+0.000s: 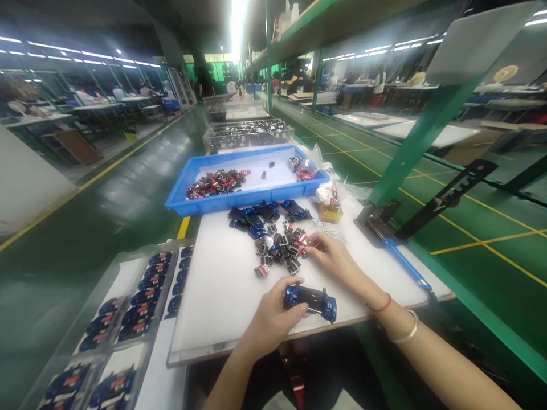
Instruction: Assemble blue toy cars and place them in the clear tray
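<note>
My left hand (273,316) is closed around one end of a blue and black plastic toy car base (314,302), held just above the front of the white table. Its dark, flat middle faces up. At the right side of a pile of small red, black and silver parts (280,250), my right hand (329,253) has its fingers curled together, with the tips against a reddish part. Whatever lies between those fingertips is too small to make out. Behind the pile lie several more blue and black car pieces (260,215).
Beyond the pile stands a blue tray (188,206) with red and black parts. A small yellow box (331,212) and a blue-handled tool (404,263) are at the right, near a green post (421,145). Clear trays (113,341) at lower left hold blue pieces.
</note>
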A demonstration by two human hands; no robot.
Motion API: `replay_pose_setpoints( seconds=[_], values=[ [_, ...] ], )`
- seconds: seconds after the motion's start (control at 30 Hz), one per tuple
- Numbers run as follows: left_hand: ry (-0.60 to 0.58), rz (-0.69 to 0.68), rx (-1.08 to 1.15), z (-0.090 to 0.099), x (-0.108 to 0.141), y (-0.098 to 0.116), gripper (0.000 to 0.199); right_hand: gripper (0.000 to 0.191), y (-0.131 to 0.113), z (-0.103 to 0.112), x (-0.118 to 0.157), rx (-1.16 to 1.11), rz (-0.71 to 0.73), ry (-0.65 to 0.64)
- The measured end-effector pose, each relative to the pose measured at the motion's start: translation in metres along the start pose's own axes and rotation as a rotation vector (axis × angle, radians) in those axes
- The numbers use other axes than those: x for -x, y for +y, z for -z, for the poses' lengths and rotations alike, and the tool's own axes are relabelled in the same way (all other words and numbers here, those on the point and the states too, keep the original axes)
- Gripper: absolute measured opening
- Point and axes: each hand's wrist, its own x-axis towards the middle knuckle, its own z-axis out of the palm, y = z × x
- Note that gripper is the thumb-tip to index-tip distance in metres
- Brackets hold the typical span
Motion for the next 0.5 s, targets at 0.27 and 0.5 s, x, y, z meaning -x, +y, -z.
replay_pose_setpoints(
  seconds=[0.27, 0.5],
  values=[
    [0.035, -0.006, 0.042, -0.002, 0.002, 0.003, 0.043, 0.032, 0.007, 0.012, -0.003, -0.197, -0.209, 0.012],
    [0.087, -0.007, 0.079, -0.004, 0.001, 0.003, 0.048, 0.037, 0.012, 0.027, 0.023, -0.301, -0.230, -0.053]
  ],
)
